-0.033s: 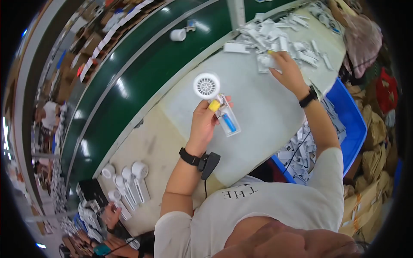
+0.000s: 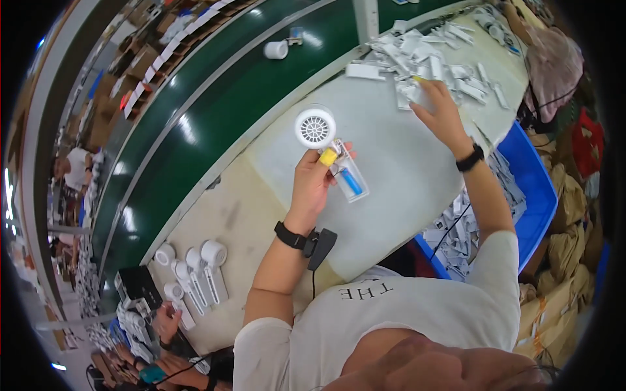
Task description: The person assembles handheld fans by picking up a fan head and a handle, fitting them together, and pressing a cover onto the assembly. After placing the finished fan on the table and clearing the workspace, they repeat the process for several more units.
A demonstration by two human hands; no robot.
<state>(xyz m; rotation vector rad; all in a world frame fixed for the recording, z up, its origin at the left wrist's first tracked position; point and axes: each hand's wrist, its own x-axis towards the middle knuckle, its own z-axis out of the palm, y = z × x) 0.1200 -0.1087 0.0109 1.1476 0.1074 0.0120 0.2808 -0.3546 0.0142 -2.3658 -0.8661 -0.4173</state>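
Observation:
My left hand (image 2: 312,186) is closed around a white handheld fan (image 2: 315,129), holding it above the table. The fan's round grille faces up. Its handle is uncovered, with a blue cylindrical battery (image 2: 351,182) inside the white shell. Yellow wrapping (image 2: 328,156) covers my left thumb tip. Over at the near edge of a heap of white plastic parts (image 2: 417,55), my right hand (image 2: 445,116) has thumb and fingers apart, with a yellow tip on one finger. White pieces lie right beneath those fingers; contact is hard to make out.
Several white fans (image 2: 202,260) lie at the table's left end, beside a co-worker's hand (image 2: 168,320). Beyond the table (image 2: 261,215) curves a green conveyor (image 2: 215,117) carrying a white fan part (image 2: 276,49). A blue bin (image 2: 540,195) of white parts stands under my right arm.
The whole view has shifted slightly. My left hand keeps its hold on the fan, and my right hand stays by the heap with its fingers a little more spread.

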